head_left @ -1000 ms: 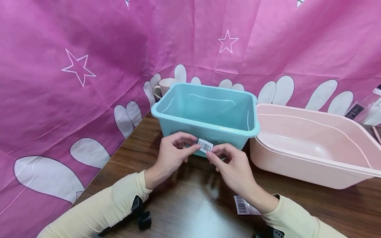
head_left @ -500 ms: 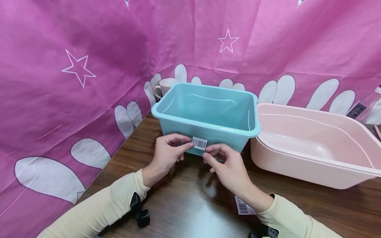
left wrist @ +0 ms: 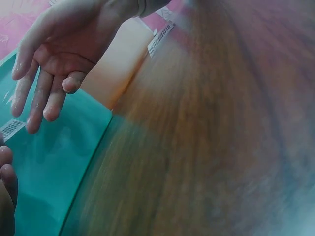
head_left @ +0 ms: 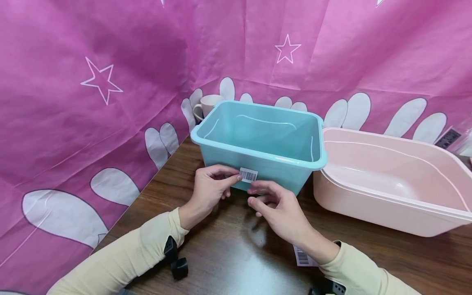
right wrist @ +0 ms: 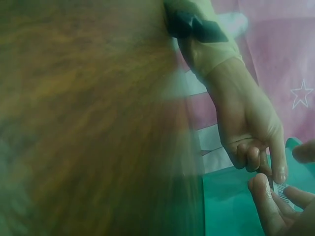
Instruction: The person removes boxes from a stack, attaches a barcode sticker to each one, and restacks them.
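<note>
A small white barcode label (head_left: 248, 175) lies against the front wall of the blue tub (head_left: 295, 179), just below its rim. My left hand (head_left: 207, 186) pinches the label's left edge between thumb and index finger. Just right of the label is my right hand (head_left: 278, 209), fingers loosely bent and holding nothing. In the left wrist view, the right hand (left wrist: 54, 64) shows spread fingers near the label (left wrist: 11, 129). The right wrist view shows the left hand (right wrist: 251, 123) reaching down, its fingertips at the label (right wrist: 281, 192).
A pink tub (head_left: 383, 211) stands right of the blue one. Behind the blue tub's left corner is a white mug (head_left: 210, 101). A barcode sheet (head_left: 304, 258) lies on the wooden table (head_left: 228, 262), partly under my right forearm. Pink cloth (head_left: 236, 41) hangs behind.
Earlier both hands held the label at its two sides. The right fingers have let go of it. The label has moved slightly left and now lies flatter against the blue tub.
</note>
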Demonstrator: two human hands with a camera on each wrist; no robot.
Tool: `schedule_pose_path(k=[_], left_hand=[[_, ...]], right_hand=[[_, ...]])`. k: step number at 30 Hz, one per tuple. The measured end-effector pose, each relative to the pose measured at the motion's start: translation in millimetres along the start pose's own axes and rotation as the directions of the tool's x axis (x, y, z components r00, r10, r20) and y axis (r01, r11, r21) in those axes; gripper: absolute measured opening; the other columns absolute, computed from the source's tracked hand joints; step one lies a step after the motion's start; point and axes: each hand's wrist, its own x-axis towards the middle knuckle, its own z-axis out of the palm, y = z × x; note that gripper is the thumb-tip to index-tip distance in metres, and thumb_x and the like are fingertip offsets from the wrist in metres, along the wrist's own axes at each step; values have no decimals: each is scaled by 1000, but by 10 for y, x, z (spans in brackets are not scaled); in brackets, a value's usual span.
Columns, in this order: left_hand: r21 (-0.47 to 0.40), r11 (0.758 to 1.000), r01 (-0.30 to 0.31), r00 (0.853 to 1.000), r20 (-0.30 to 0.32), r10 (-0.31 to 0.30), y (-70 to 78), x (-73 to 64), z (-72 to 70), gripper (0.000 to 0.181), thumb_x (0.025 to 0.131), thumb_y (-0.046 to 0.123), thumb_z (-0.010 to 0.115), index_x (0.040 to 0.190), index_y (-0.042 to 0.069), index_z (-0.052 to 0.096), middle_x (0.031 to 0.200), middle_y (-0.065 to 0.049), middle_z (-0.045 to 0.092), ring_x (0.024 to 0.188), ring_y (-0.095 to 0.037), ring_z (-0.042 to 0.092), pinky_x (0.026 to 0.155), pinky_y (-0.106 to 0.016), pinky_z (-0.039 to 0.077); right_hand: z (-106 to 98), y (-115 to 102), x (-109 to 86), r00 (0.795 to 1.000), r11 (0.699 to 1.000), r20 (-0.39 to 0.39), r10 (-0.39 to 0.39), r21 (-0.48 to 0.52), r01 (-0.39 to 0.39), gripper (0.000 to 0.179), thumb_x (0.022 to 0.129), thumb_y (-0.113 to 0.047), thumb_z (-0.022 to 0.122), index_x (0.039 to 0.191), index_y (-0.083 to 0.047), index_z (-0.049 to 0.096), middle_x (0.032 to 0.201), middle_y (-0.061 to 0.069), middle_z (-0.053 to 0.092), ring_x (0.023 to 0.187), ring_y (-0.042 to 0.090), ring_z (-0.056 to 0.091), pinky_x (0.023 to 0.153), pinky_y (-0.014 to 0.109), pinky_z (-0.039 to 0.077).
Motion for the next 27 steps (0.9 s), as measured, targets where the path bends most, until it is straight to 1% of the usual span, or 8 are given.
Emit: schedule_pose_path(k=[3, 9, 12, 15, 18, 21, 24, 27], left_hand=[[-9, 1000, 14, 1000, -11, -14, 7, 0, 7, 13, 83, -2, 79, 94, -9, 75, 64, 9, 68, 42, -9, 49, 41, -20, 40], [-10, 1000, 19, 1000, -25, -19, 12, 13, 12, 12, 84, -2, 79, 94, -7, 76, 67, 8, 70, 42, -9, 50, 42, -20, 41], [-6, 1000, 25, 999, -28, -25, 12, 17, 7, 13, 84, -1, 79, 94, -8, 76, 66, 6, 70, 42, -9, 50, 42, -20, 41], [8, 999, 37, 999, -29, -36, 16, 19, 1, 14, 84, 0, 79, 95, -9, 76, 65, 5, 70, 42, -9, 50, 42, -21, 41], [23, 999, 42, 999, -31, -41, 13, 26, 0, 14, 84, 1, 79, 95, -8, 76, 67, 2, 71, 42, -10, 50, 42, -21, 41], [32, 999, 42, 999, -36, -41, 5, 40, 2, 15, 84, 2, 79, 95, -8, 76, 69, -1, 72, 43, -10, 51, 42, -22, 42], [36, 999, 41, 998, -43, -39, 4, 49, 10, 15, 84, 3, 80, 94, -7, 76, 70, -2, 72, 42, -10, 51, 42, -22, 42], [48, 998, 40, 998, -50, -38, 7, 54, 20, 13, 83, 3, 81, 92, -6, 77, 67, 0, 71, 41, -11, 50, 42, -22, 41]], right_hand=[[1, 0, -10, 999, 1000, 35, -2, -12, 2, 43, 93, -8, 71, 133, 0, 59, 124, 23, 67, 85, 26, 72, 70, 31, 60], [-18, -1, -21, 996, 999, 91, 1, -38, 2, 52, 92, -11, 72, 140, -3, 54, 134, 20, 63, 89, 18, 73, 69, 24, 57], [-19, 7, -19, 994, 999, 112, -7, -45, 12, 54, 93, -11, 72, 142, -3, 52, 135, 20, 62, 91, 19, 73, 70, 23, 57], [-15, 20, -14, 993, 999, 118, -16, -46, 21, 55, 93, -11, 72, 144, -3, 51, 136, 20, 61, 94, 18, 73, 72, 23, 57], [-14, 32, -7, 993, 999, 115, -21, -46, 27, 56, 93, -10, 72, 144, -4, 50, 137, 20, 60, 95, 14, 72, 73, 23, 58], [-16, 44, 1, 993, 999, 112, -20, -45, 25, 57, 93, -10, 72, 145, -5, 50, 137, 20, 60, 93, 12, 72, 74, 23, 58], [-18, 55, 7, 994, 998, 111, -23, -52, 29, 58, 93, -10, 72, 146, -5, 49, 137, 20, 60, 92, 12, 72, 74, 23, 58], [-18, 65, 10, 994, 998, 108, -27, -60, 34, 60, 92, -10, 73, 147, -6, 49, 137, 20, 60, 92, 12, 72, 74, 24, 58]])
